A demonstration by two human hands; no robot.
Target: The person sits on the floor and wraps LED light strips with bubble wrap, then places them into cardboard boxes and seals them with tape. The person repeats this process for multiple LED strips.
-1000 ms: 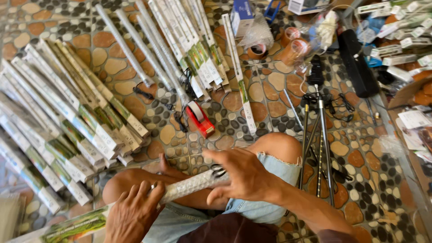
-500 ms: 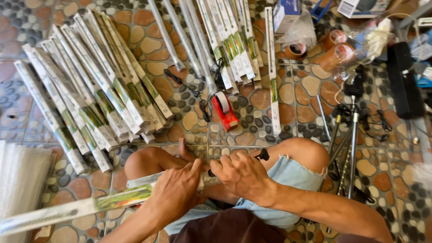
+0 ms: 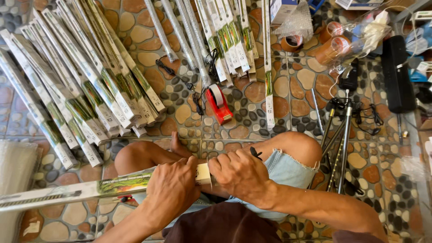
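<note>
Clutter on a pebble-patterned floor

Taking the red tape dispenser as landmark: to its left lies a fanned stack of long packaged strips; above it, more long packages and black cables; up to its right, brown tape rolls and bubble wrap; to its right, a folded tripod; farther right, a black bar-shaped object.

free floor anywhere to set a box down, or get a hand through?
Bare tile lies between the red tape dispenser and the tripod, split by one long box. A smaller patch sits beyond the knees, below the fanned box rows. Crowded: upper right, around the tape rolls and black speaker. Both hands grip a long box across the lap.
</note>
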